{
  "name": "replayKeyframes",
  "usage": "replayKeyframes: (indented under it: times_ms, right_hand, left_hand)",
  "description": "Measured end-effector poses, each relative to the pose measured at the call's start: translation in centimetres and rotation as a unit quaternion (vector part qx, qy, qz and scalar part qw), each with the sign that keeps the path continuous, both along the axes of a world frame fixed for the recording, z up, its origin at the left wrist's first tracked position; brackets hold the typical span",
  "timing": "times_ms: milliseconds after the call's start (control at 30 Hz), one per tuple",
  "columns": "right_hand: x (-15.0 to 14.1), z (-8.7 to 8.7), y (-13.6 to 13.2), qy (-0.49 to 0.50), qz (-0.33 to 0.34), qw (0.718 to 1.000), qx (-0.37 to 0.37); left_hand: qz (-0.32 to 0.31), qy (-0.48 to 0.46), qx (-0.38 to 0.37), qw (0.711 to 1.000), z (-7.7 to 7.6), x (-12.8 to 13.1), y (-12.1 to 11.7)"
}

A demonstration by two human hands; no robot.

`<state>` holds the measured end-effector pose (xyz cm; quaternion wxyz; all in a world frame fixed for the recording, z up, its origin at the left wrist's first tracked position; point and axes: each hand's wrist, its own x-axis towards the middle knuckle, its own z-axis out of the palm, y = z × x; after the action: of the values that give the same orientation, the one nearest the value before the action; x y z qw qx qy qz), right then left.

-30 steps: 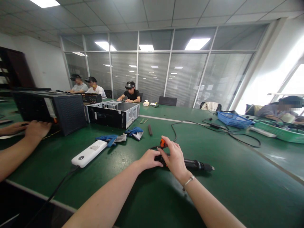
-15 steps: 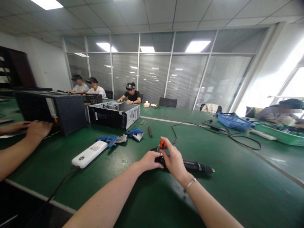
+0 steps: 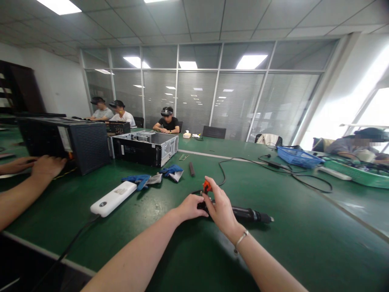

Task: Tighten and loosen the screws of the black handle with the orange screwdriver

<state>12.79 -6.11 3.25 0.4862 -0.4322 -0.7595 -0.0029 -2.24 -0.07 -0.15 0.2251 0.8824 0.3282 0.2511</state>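
A black electric screwdriver [image 3: 249, 213] lies on the green table [image 3: 291, 243], its silver tip pointing right. My left hand [image 3: 190, 207] is closed round its rear end, near where a black cord leaves. Above that same end, my right hand [image 3: 220, 205] pinches a small orange-handled screwdriver [image 3: 207, 186] between thumb and fingers. The orange handle stands roughly upright. Its lower end and whatever it touches are hidden behind my fingers.
Left of my hands are blue-and-grey gloves [image 3: 141, 180], a white power strip [image 3: 114, 198] and a dark bar [image 3: 191, 169]. Further back stand computer cases [image 3: 91, 142]; another person's hand [image 3: 48, 167] reaches into one. Blue [image 3: 299, 157] and green baskets [image 3: 358, 173] stand right.
My right fingers have shifted slightly around the orange handle, and the index finger reaches more over its top. The left hand and the electric screwdriver stay where they were.
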Motion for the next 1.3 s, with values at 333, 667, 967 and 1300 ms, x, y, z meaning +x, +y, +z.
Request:
replayKeyframes:
  times_ms: [333,667,967,1300]
  right_hand:
    - [0.08,0.03,0.11,0.018,0.023,0.999,-0.017]
    - [0.47,0.31,0.19,0.002,0.000,1.000,-0.008]
    - [0.73,0.52,0.11,-0.014,-0.034,0.999,0.017]
    - [0.71,0.66,-0.23,-0.044,-0.028,0.998,0.026]
  left_hand:
    - [-0.004,0.002,0.004,1.000,0.04,0.06,0.02]
    - [-0.009,-0.011,-0.004,1.000,-0.48,0.17,0.37]
    - [-0.001,0.003,0.000,1.000,-0.10,0.21,0.23]
    - [-0.012,-0.004,-0.008,1.000,0.00,0.16,0.17]
